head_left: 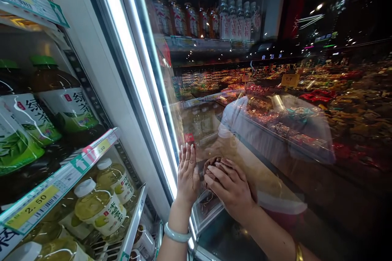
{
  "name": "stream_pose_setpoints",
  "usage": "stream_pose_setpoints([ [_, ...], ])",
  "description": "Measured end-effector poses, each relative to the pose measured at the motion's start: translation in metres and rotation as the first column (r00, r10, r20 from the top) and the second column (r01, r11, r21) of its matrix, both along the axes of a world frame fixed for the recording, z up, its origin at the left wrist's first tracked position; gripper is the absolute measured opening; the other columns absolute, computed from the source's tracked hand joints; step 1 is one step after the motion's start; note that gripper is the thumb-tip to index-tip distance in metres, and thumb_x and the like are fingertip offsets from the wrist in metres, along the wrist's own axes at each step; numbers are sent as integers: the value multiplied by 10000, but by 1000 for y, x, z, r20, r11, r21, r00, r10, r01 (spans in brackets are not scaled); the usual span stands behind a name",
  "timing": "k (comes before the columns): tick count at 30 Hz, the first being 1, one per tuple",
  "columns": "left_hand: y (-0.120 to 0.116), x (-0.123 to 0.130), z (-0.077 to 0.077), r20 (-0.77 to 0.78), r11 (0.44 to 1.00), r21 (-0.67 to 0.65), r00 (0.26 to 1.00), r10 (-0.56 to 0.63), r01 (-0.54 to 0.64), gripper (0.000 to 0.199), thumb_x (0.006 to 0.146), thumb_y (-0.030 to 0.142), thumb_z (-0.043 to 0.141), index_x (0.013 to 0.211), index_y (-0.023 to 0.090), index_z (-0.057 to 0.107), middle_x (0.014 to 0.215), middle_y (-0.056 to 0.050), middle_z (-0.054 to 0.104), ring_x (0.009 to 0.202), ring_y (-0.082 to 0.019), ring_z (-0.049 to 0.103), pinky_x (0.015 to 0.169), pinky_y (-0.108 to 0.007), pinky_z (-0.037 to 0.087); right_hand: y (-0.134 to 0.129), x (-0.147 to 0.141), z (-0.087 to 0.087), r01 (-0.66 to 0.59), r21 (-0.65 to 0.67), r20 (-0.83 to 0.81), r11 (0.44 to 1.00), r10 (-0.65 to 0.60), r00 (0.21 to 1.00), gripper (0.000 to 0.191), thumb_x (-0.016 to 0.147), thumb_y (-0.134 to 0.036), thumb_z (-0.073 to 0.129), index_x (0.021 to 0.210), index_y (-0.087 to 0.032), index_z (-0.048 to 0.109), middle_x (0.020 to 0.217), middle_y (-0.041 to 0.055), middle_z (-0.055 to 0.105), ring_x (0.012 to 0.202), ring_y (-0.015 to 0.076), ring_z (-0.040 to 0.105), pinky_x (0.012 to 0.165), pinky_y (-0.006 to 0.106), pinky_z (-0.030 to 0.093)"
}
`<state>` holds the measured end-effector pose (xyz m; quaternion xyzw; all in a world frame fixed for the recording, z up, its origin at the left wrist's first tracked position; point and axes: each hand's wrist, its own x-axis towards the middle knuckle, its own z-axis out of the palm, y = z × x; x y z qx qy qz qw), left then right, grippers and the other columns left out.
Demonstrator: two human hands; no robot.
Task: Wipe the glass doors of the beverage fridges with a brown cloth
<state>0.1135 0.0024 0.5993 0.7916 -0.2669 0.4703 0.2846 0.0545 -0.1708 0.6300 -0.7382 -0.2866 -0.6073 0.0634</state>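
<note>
- forearms [269,228] nearest, reaching to the glass door [226,236]. grip?
- right hand [234,189] curled over brown cloth [220,160], against the door; left hand [187,177] flat, open, visibly empty, also against the door.
- how far along?
- contact made; cannot tell how much done or left.

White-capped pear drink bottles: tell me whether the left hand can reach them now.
Probably yes: the left hand, flat against the glass, looks empty, and the pear drink bottles show uncovered above the front rail, though the light strip stands between.
</note>
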Motion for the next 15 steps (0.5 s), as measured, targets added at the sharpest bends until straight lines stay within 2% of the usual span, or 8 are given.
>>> stream_pose_setpoints([
  [3, 5, 2, -7, -22, 998, -56, 999, 26, -27, 580, 1093, 290, 206, 1665, 281, 107, 1744, -55, 152, 1612, -251, 81, 1329, -547, 135, 14, 8, 8, -19, 59, 5, 998, 19, 1000, 176, 973, -284, 632, 1120, -290, 728, 1162, -13, 749, 1218, 161, 588, 1213, 365, 380],
  [5, 9, 6, -16, -20, 998, -52, 999, 30, -31, 574, 1095, 311, 226, 1661, 308, 133, 1746, -46, 149, 1611, -273, 78, 1320, -590, 149, 30, 19, 9, -39, 31, 39, 999, 38, 999, 169, 1000, -291, 585, 1084, -293, 731, 1167, -36, 748, 1208, 152, 595, 1205, 352, 397],
  [8, 14, 10, -34, -7, 999, -30, 999, 32, -32, 620, 1084, 303, 317, 1661, 339, 93, 1746, -25, 142, 1611, -266, 65, 1321, -609, 139, 40, 25, -7, -68, -54, 45, 996, 71, 996, 187, 1011, -261, 555, 1015, -314, 735, 1134, -76, 751, 1177, 129, 616, 1194, 334, 415],
  [10, 11, 6, -50, -28, 998, -36, 999, 42, -43, 642, 1077, 272, 318, 1664, 320, 61, 1748, -19, 127, 1612, -244, 56, 1332, -572, 127, 27, 15, -23, -85, -82, 11, 993, 86, 996, 183, 1005, -252, 566, 1027, -310, 739, 1124, -73, 756, 1178, 127, 622, 1212, 332, 394],
  [12, 0, -3, -65, -51, 999, -20, 998, 30, -31, 621, 1076, 244, 266, 1666, 286, 79, 1751, -24, 116, 1612, -237, 53, 1333, -544, 130, 2, -3, -37, -82, -67, -47, 994, 79, 996, 197, 1007, -251, 563, 1080, -288, 742, 1142, -48, 759, 1196, 139, 616, 1241, 345, 354],
  [15, -26, -19, -82, -72, 999, 28, 997, -15, 17, 614, 1073, 246, 240, 1667, 247, 89, 1753, -49, 75, 1612, -254, 13, 1324, -550, 128, -29, -24, -44, -21, 25, -84, 999, 23, 996, 215, 986, -244, 598, 1143, -285, 740, 1182, -3, 757, 1216, 163, 601, 1245, 364, 339],
])
